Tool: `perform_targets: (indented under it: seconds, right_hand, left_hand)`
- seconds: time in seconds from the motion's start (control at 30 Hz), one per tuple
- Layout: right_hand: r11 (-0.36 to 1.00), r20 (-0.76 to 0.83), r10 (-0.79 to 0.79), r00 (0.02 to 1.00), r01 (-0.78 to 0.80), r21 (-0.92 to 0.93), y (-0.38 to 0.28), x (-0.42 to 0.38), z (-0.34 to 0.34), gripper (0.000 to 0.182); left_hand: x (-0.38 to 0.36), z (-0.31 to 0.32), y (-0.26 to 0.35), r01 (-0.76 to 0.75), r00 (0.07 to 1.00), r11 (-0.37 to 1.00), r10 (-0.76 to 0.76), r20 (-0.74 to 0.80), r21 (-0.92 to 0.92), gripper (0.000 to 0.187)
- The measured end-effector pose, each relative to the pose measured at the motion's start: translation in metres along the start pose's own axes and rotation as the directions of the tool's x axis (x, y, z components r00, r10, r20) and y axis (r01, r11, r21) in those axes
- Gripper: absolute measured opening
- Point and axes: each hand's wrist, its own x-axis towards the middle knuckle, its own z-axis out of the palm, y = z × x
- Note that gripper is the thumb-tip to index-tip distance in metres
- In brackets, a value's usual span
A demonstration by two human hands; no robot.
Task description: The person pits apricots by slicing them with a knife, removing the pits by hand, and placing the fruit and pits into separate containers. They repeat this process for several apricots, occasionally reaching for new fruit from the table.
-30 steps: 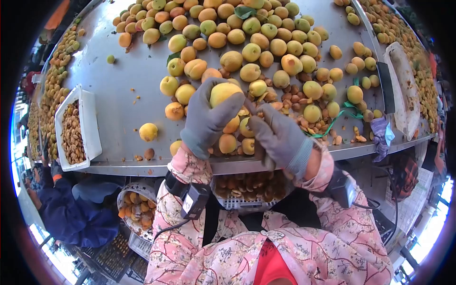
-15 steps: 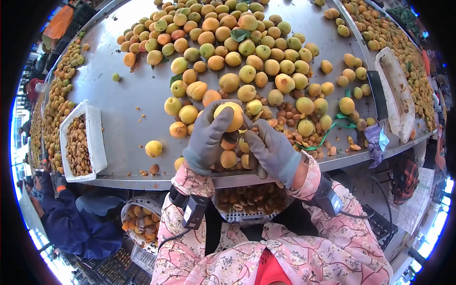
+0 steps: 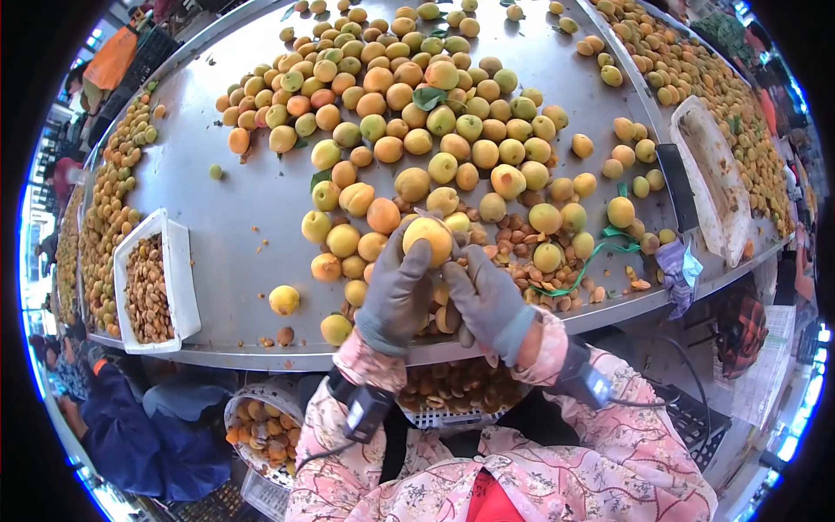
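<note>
In grey gloves, both hands meet over the near edge of the metal table (image 3: 235, 252). My left hand (image 3: 396, 300) is closed around a yellow apricot (image 3: 427, 241), held up between thumb and fingers. Close against its right side is my right hand (image 3: 489, 300), fingers curled inward. Whatever those fingers hold, if anything, is hidden. Beyond the hands spreads a heap of yellow, orange and greenish apricots (image 3: 413, 183). Brown apricot stones (image 3: 519, 244) lie scattered to the right of the hands. Below the table edge, a crate (image 3: 452, 418) contains brown pieces, probably split apricots.
A white tray (image 3: 189, 296) of stones stands at left. At right are a dirty white tray (image 3: 696, 130), a green strip (image 3: 584, 270) and a purple cloth (image 3: 677, 271). A bucket (image 3: 291, 404) of apricots stands below, beside a person in dark blue (image 3: 148, 435).
The view has shifted, so the table edge sits lower. My left hand still holds the apricot, and my right hand stays close beside it.
</note>
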Motion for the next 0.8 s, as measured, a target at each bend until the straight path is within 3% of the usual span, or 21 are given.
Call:
perform_targets:
  seconds: [0.03,0.07,0.1,0.13,0.17,0.2,0.27,0.33,0.4,0.47,0.53,0.57,0.6,0.67,0.7,0.77,0.8]
  right_hand:
    - [0.997,0.011,0.051,0.999,-0.05,-0.06,-0.005,-0.001,-0.002,0.028]
    - [0.997,0.003,0.04,0.999,-0.04,-0.06,0.007,0.004,0.0,0.028]
    - [0.963,-0.115,-0.208,0.971,0.182,-0.201,0.031,0.012,0.005,0.028]
    - [0.86,-0.191,-0.451,0.872,0.366,-0.357,0.043,0.017,0.008,0.028]
    - [0.95,-0.17,-0.247,0.954,0.204,-0.236,0.03,0.012,0.006,0.028]
    - [0.947,-0.168,-0.257,0.952,0.213,-0.242,0.029,0.014,0.004,0.028]
    - [0.95,-0.123,-0.291,0.949,0.271,-0.154,0.026,0.018,-0.003,0.028]
    - [0.941,-0.045,-0.292,0.955,0.278,-0.193,0.011,0.015,-0.019,0.027]
    - [0.992,0.176,0.06,0.983,-0.04,-0.12,-0.018,0.003,-0.029,0.027]
    - [0.994,0.193,0.063,0.979,-0.044,-0.101,-0.01,0.003,-0.025,0.027]
    - [1.0,0.068,0.017,0.998,-0.018,0.021,0.001,0.0,-0.008,0.028]
    - [0.999,0.006,-0.01,1.0,0.01,-0.038,0.014,0.005,-0.004,0.027]
    - [0.999,0.007,-0.011,1.0,0.011,-0.043,0.028,0.011,-0.001,0.027]
    - [0.919,-0.1,-0.347,0.932,0.317,-0.233,0.038,0.02,0.001,0.026]
    - [0.916,-0.095,-0.352,0.931,0.322,-0.237,0.035,0.018,0.0,0.026]
    - [0.991,-0.07,-0.105,0.992,0.099,-0.086,0.02,0.008,-0.004,0.024]
    - [0.991,-0.069,-0.109,0.992,0.102,-0.086,0.009,0.005,-0.008,0.024]
  left_hand:
    - [-0.001,0.007,-0.011,-0.03,0.996,0.993,0.02,-0.085,-0.117,0.056]
    - [-0.001,0.017,-0.017,-0.03,0.997,0.993,0.022,-0.072,-0.113,0.056]
    - [-0.001,0.025,-0.023,-0.081,0.983,0.988,0.057,-0.175,-0.135,0.056]
    - [-0.003,0.03,-0.024,-0.133,0.957,0.98,0.087,-0.278,-0.151,0.056]
    - [-0.003,0.032,-0.021,-0.124,0.961,0.982,0.082,-0.263,-0.145,0.056]
    - [-0.001,0.031,-0.018,-0.133,0.962,0.98,0.093,-0.258,-0.146,0.056]
    - [0.001,0.021,-0.005,-0.021,0.995,0.998,0.015,-0.096,-0.057,0.056]
    - [0.0,0.01,0.01,0.042,0.997,0.999,-0.042,-0.069,-0.001,0.055]
    - [-0.001,0.003,0.018,0.189,0.982,0.976,-0.186,-0.04,0.106,0.051]
    - [-0.003,-0.005,0.002,0.138,0.99,0.98,-0.142,0.02,0.144,0.051]
    - [-0.003,0.003,-0.017,0.033,0.999,0.988,-0.035,-0.017,-0.149,0.048]
    - [-0.004,0.018,-0.023,-0.051,0.99,0.988,0.03,-0.139,-0.146,0.045]
    - [-0.006,0.022,-0.022,-0.055,0.99,0.987,0.034,-0.139,-0.149,0.045]
    - [-0.007,0.027,-0.02,0.02,0.989,0.958,-0.06,-0.135,-0.285,0.043]
    - [-0.005,0.024,-0.018,0.012,0.99,0.958,-0.053,-0.134,-0.286,0.043]
    - [-0.002,0.013,-0.011,0.071,0.996,0.994,-0.074,-0.043,-0.079,0.044]
    - [-0.001,0.011,-0.004,0.068,0.997,0.995,-0.072,-0.042,-0.077,0.044]
